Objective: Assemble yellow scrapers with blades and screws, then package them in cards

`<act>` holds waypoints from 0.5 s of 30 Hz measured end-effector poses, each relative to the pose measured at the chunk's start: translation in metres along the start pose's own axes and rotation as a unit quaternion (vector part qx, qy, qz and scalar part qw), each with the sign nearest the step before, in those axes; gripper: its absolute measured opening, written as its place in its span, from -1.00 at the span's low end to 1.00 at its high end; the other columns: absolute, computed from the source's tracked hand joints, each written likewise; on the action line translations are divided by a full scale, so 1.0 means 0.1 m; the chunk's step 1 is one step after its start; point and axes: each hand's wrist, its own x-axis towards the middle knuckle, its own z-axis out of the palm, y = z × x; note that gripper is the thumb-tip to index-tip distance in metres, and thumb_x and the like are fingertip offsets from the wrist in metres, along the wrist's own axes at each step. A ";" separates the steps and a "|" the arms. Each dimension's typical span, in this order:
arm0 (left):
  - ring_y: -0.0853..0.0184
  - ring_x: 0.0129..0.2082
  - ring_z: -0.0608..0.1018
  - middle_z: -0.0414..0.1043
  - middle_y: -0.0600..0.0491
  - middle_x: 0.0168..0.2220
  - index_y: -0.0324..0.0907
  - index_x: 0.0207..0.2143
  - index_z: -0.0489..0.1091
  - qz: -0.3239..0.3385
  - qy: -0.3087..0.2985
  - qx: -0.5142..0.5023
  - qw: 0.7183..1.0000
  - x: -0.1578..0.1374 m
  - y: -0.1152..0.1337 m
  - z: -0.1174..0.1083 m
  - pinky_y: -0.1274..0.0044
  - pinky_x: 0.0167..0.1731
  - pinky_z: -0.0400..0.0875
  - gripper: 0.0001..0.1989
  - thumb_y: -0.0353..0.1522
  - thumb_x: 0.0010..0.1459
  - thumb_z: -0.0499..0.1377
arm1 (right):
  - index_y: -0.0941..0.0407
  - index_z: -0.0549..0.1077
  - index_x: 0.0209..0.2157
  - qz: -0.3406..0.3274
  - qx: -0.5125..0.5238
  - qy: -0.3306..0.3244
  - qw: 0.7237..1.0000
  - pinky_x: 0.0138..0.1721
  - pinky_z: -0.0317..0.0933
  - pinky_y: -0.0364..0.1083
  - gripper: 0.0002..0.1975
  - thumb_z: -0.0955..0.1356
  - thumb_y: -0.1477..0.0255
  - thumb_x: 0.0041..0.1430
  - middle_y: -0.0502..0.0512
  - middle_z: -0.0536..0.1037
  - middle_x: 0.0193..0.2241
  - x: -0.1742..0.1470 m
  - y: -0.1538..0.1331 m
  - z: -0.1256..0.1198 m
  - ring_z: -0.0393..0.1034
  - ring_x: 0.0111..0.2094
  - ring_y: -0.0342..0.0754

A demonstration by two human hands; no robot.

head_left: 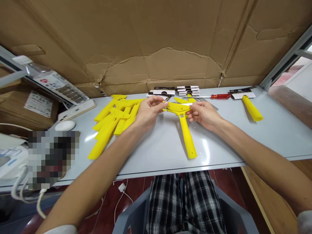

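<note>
A yellow plastic scraper handle (187,138), its head towards the cardboard and its grip towards me, is held between my two hands just above the table. My left hand (151,111) pinches the left end of its broad head. At the right end of that head, my right hand (203,114) closes thumb and fingers on it. A thin pale strip shows along the head's upper edge; I cannot tell whether it is a blade. Several more yellow handles (104,136) lie heaped left of my left hand. Behind my hands another yellow piece (182,100) is partly hidden.
Stacked black-and-white cards (188,91) lie at the back, beside a red-handled screwdriver (220,96). Further right is a carded yellow handle (253,109). A white mouse (65,125), a power strip (76,110) and a blurred-out object (53,159) occupy the left. Cardboard (156,42) walls the back.
</note>
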 end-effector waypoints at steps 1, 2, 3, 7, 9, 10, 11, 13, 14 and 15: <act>0.33 -0.25 0.60 0.56 0.07 -0.30 -0.16 -0.30 0.46 0.001 0.001 0.007 1.000 -0.01 0.00 0.01 0.48 -0.21 0.47 -0.57 -0.33 -0.19 0.56 | 0.25 0.47 -0.35 0.000 0.000 -0.002 1.000 -0.52 0.40 -0.20 -0.91 0.34 0.61 0.26 0.20 0.59 -0.42 0.00 0.00 0.00 0.45 -0.54 -0.19; 0.33 -0.25 0.60 0.55 0.07 -0.30 -0.16 -0.30 0.47 0.002 0.001 0.012 1.000 -0.02 -0.01 0.02 0.48 -0.21 0.49 -0.58 -0.34 -0.20 0.56 | 0.25 0.47 -0.35 0.001 -0.001 -0.004 1.000 -0.52 0.41 -0.20 -0.91 0.34 0.61 0.26 0.20 0.59 -0.42 0.00 0.00 0.00 0.45 -0.55 -0.18; 0.33 -0.25 0.60 0.54 0.08 -0.30 -0.17 -0.30 0.47 0.003 0.000 0.015 1.000 -0.03 -0.01 0.03 0.47 -0.21 0.50 -0.58 -0.35 -0.19 0.56 | 0.25 0.47 -0.35 0.002 -0.002 -0.005 1.000 -0.51 0.41 -0.20 -0.91 0.34 0.60 0.26 0.20 0.59 -0.42 -0.01 0.00 0.01 0.45 -0.55 -0.18; 0.35 -0.27 0.62 0.53 0.07 -0.23 -0.21 -0.31 0.49 -0.002 -0.008 -0.006 1.000 -0.07 -0.04 0.09 0.45 -0.21 0.59 -0.63 -0.41 -0.16 0.55 | 0.25 0.48 -0.34 0.000 -0.005 -0.006 1.000 -0.51 0.43 -0.19 -0.89 0.33 0.61 0.28 0.20 0.60 -0.42 -0.01 0.00 0.00 0.45 -0.56 -0.18; 0.31 -0.25 0.66 0.56 0.01 -0.19 -0.23 -0.28 0.51 -0.023 -0.020 -0.019 0.999 -0.09 -0.04 0.10 0.43 -0.20 0.63 -0.64 -0.43 -0.12 0.54 | 0.25 0.48 -0.34 -0.001 -0.006 -0.009 1.000 -0.50 0.44 -0.18 -0.90 0.33 0.60 0.28 0.20 0.60 -0.41 -0.01 0.00 -0.01 0.45 -0.56 -0.18; 0.29 -0.25 0.67 0.58 -0.03 -0.19 -0.24 -0.23 0.52 -0.043 -0.030 -0.024 0.998 -0.10 -0.04 0.10 0.41 -0.20 0.64 -0.64 -0.45 -0.09 0.53 | 0.25 0.48 -0.34 -0.001 -0.007 -0.011 1.000 -0.49 0.45 -0.18 -0.90 0.34 0.59 0.28 0.20 0.60 -0.41 0.00 0.01 -0.02 0.45 -0.55 -0.18; 0.27 -0.27 0.69 0.61 -0.07 -0.19 -0.25 -0.18 0.52 -0.065 -0.042 -0.028 0.997 -0.10 -0.03 0.10 0.40 -0.21 0.66 -0.62 -0.46 -0.06 0.52 | 0.25 0.48 -0.33 -0.002 -0.008 -0.012 1.000 -0.49 0.45 -0.17 -0.91 0.35 0.59 0.28 0.20 0.60 -0.41 0.00 0.01 -0.02 0.46 -0.55 -0.18; 0.26 -0.33 0.70 0.64 -0.12 -0.22 -0.28 -0.10 0.52 -0.102 -0.057 -0.035 0.992 -0.11 -0.02 0.10 0.38 -0.24 0.68 -0.58 -0.49 -0.02 0.51 | 0.25 0.49 -0.32 -0.002 -0.010 -0.016 1.000 -0.48 0.46 -0.17 -0.92 0.36 0.57 0.29 0.19 0.60 -0.40 0.01 0.02 -0.03 0.46 -0.54 -0.18; 0.26 -0.35 0.70 0.65 -0.14 -0.22 -0.29 -0.09 0.52 -0.113 -0.058 -0.039 0.991 -0.11 -0.01 0.10 0.39 -0.25 0.69 -0.58 -0.51 -0.01 0.51 | 0.25 0.49 -0.31 -0.001 -0.011 -0.017 1.000 -0.48 0.46 -0.17 -0.92 0.36 0.56 0.30 0.19 0.60 -0.40 0.01 0.02 -0.04 0.46 -0.54 -0.18; 0.27 -0.37 0.70 0.66 -0.15 -0.22 -0.29 -0.10 0.52 -0.119 -0.054 -0.044 0.990 -0.11 -0.01 0.10 0.40 -0.25 0.69 -0.59 -0.53 -0.01 0.50 | 0.25 0.50 -0.30 0.001 -0.011 -0.020 1.000 -0.48 0.45 -0.17 -0.91 0.36 0.55 0.31 0.19 0.60 -0.40 0.02 0.02 -0.04 0.46 -0.53 -0.18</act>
